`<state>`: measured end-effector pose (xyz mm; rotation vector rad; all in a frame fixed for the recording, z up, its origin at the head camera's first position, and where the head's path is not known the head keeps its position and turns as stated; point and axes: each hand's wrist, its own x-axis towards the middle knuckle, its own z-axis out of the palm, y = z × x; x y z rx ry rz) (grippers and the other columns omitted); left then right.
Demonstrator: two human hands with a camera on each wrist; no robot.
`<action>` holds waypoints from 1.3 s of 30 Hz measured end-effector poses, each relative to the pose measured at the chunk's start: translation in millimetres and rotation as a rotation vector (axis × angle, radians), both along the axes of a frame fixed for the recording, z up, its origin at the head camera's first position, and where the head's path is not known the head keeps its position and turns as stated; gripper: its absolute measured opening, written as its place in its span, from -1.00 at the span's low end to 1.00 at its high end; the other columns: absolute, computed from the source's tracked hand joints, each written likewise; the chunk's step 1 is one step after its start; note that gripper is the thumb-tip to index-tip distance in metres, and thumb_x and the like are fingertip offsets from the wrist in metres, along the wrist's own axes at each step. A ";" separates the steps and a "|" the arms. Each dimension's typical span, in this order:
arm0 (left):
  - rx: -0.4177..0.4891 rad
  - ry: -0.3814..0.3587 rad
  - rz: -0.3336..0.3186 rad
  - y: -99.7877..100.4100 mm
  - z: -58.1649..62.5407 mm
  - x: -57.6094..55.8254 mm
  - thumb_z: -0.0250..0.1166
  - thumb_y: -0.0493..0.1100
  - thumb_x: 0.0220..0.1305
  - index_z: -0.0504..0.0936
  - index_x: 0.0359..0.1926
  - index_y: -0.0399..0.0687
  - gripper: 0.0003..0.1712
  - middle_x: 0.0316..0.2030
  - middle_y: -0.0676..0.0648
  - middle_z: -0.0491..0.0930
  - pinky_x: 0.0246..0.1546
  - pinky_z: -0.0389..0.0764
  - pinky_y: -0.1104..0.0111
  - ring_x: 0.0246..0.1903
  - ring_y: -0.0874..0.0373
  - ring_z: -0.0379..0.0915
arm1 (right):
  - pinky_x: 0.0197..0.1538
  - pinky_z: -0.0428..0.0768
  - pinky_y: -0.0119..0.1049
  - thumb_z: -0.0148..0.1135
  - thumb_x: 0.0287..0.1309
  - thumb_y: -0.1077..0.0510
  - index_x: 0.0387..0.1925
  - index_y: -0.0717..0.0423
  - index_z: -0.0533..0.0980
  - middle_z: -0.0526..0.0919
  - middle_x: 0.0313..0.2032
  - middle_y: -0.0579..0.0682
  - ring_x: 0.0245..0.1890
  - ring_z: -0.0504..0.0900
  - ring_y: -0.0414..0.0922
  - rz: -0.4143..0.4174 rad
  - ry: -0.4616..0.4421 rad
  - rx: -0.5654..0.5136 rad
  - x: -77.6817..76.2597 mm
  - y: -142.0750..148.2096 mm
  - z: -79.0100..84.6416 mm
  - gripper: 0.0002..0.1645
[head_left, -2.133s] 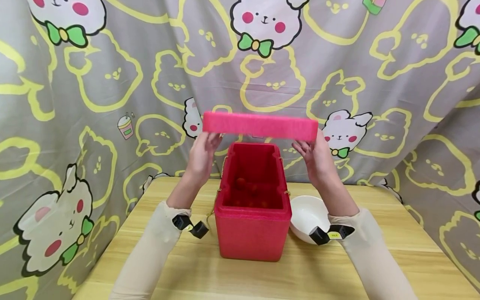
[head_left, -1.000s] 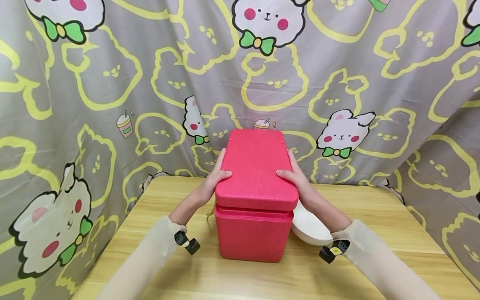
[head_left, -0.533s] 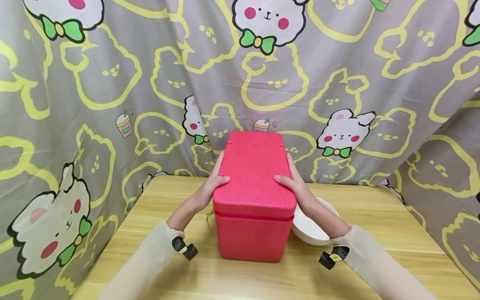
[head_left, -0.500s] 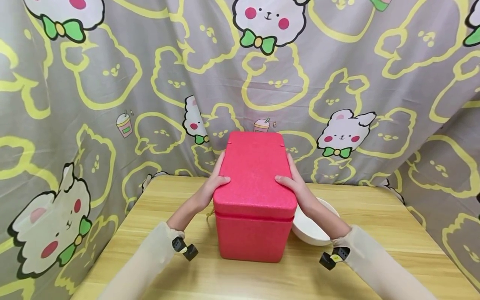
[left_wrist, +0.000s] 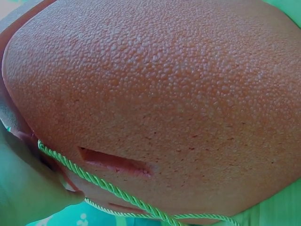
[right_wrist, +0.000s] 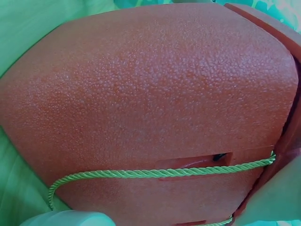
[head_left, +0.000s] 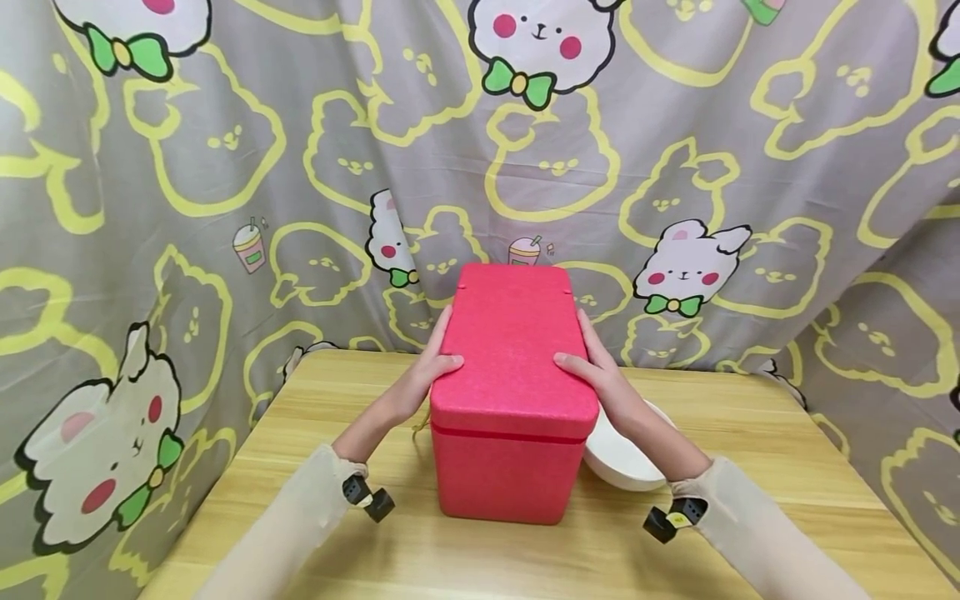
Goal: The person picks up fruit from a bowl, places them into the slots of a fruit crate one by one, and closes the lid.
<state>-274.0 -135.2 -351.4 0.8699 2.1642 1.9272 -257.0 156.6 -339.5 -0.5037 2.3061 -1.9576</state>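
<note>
A red foam box (head_left: 506, 479) stands on the table with its red lid (head_left: 517, 350) lying over the top, a thin dark seam between them at the front. My left hand (head_left: 422, 373) holds the lid's left edge, thumb on top and fingers along the side. On the opposite edge, my right hand (head_left: 606, 379) grips the lid the same way. The wrist views show the pebbled side walls, with slots and a twisted cord (left_wrist: 113, 188) on the left and another cord (right_wrist: 141, 173) on the right. The inside of the box is hidden.
A white bowl (head_left: 618, 454) sits just right of the box, partly behind my right forearm. The wooden table (head_left: 360, 550) extends around the box. A patterned curtain (head_left: 300, 167) hangs behind and at both sides.
About two seconds ago both hands held the lid raised over the uncovered box, round reddish things visible inside. The lid has since come down onto the box; over the last half second little has moved.
</note>
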 end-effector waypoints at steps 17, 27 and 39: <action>-0.164 0.036 0.100 0.8 23.6 11.3 0.20 -0.02 0.31 -0.42 0.64 0.04 0.16 0.64 0.02 -0.46 0.53 0.01 -0.23 0.62 0.00 -0.46 | 0.34 0.53 0.12 0.19 0.32 -0.18 0.64 -0.08 -0.32 -0.08 0.63 0.13 0.47 0.31 0.17 -0.066 0.026 0.261 10.5 -4.3 23.8 0.17; -0.186 0.022 0.075 2.1 20.9 6.6 0.23 0.00 0.29 -0.42 0.64 0.09 0.19 0.64 0.08 -0.45 0.53 0.05 -0.22 0.62 0.06 -0.46 | 0.35 0.49 0.16 0.25 0.28 -0.18 0.64 -0.01 -0.34 -0.03 0.61 0.19 0.47 0.31 0.18 -0.079 0.031 0.343 8.9 1.3 20.8 0.24; -0.233 0.053 0.083 0.0 23.3 5.9 0.24 0.01 0.30 -0.41 0.64 0.11 0.19 0.64 0.10 -0.47 0.54 -0.07 -0.24 0.62 0.08 -0.50 | 0.41 0.39 0.24 0.30 0.23 -0.22 0.64 -0.05 -0.37 -0.09 0.63 0.12 0.53 0.17 0.18 -0.093 0.031 0.359 15.0 0.6 22.6 0.31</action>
